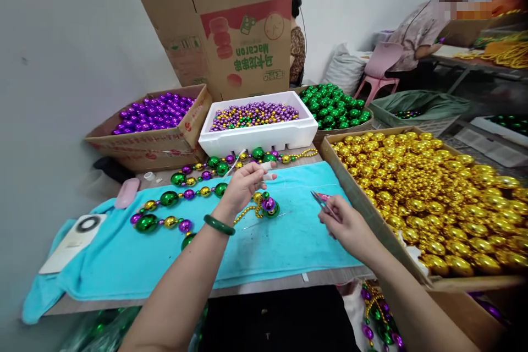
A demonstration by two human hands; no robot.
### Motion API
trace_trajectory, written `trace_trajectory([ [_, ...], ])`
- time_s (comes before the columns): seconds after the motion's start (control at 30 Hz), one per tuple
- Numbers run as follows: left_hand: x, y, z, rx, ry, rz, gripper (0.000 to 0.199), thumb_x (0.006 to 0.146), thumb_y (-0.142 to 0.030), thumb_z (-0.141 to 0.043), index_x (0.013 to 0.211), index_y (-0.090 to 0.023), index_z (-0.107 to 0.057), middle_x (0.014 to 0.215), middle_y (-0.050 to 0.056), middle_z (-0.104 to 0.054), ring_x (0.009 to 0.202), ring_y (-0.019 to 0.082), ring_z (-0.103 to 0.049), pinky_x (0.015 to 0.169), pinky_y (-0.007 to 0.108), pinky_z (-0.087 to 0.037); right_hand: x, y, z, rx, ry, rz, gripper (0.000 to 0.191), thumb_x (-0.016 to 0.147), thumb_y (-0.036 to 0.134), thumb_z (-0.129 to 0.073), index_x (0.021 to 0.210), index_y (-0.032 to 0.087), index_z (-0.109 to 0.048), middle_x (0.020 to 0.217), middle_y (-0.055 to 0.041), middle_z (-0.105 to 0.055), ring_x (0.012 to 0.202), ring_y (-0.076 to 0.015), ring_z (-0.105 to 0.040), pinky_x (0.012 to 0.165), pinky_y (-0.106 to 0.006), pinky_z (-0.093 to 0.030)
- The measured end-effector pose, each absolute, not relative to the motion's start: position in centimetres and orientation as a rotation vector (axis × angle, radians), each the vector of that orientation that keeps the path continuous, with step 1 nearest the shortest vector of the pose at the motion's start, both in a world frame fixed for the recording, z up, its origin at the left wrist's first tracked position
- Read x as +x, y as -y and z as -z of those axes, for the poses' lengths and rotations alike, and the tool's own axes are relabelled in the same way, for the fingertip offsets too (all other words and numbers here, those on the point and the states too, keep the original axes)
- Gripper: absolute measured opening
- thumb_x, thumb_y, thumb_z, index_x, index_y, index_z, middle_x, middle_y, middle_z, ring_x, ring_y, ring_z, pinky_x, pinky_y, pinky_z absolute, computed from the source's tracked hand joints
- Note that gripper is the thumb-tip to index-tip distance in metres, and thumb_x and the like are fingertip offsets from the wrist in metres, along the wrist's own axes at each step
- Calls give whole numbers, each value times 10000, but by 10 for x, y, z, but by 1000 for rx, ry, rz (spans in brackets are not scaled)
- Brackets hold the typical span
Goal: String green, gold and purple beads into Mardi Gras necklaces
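My left hand [246, 182], with a green bangle [219, 225] at its wrist and white wraps on some fingertips, is raised over the turquoise towel [297, 242]. Its thumb and fingers are pinched together, and what they hold is too fine to make out. My right hand [344, 223] grips small thread snips [325, 204], whose blades point up and left. Under my left hand a strand of green, purple and gold beads [168, 199] curves across the towel, ending in a bead cluster [269, 206]. A thin needle-like rod [259, 223] lies beside that cluster.
A white foam box [259, 135] of small mixed beads stands behind the towel, between boxes of purple beads [152, 113] and green beads [334, 107]. The cardboard box of gold beads [429, 192] borders my right arm. Another person [421, 33] sits at a table at back right.
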State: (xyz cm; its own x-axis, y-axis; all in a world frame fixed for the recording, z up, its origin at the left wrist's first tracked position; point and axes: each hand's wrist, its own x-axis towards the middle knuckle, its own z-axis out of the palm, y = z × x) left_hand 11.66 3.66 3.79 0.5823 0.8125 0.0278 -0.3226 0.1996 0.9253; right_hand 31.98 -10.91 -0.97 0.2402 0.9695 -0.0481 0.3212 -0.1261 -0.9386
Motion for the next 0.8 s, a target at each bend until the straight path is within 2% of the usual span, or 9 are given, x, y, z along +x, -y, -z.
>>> trace_trajectory([
  [0.17,127,-28,-31,1137,-471,-830,138,735,-227,-672,710,-136,-572,1072,98,-647,979,197,-619,657,223,-453,278,93,-35,-1253,899,-1299,389,749,501,-572,983,196,-507,595,53,-458,446,-64,-350,402,-186,-215],
  [0.3,128,-21,-28,1192,-501,-877,122,729,-230,-677,702,-137,-602,1064,84,-649,1002,191,-599,718,246,-462,263,80,-38,-1170,712,-1493,481,752,592,-524,879,136,-608,597,25,-455,425,-38,-307,367,-172,-136],
  [0.57,123,-18,-27,1251,-492,-882,153,737,-257,-666,669,-150,-581,1088,67,-632,1051,195,-574,802,282,-455,256,70,-25,-1138,623,-1597,403,716,540,-599,806,147,-614,563,57,-399,393,-25,-293,334,-153,-117],
  [0.67,122,-19,-25,1296,-513,-846,154,728,-279,-670,680,-154,-594,1037,66,-642,1010,187,-583,825,294,-447,256,67,-27,-1145,608,-1602,366,726,512,-592,785,151,-612,547,57,-400,384,-30,-282,328,-157,-113],
  [0.8,120,-20,-23,1410,-553,-850,150,730,-297,-661,694,-158,-615,805,30,-636,813,141,-578,792,281,-439,259,65,-31,-1135,569,-1606,385,713,519,-596,784,142,-630,539,50,-412,381,-26,-270,325,-156,-106],
])
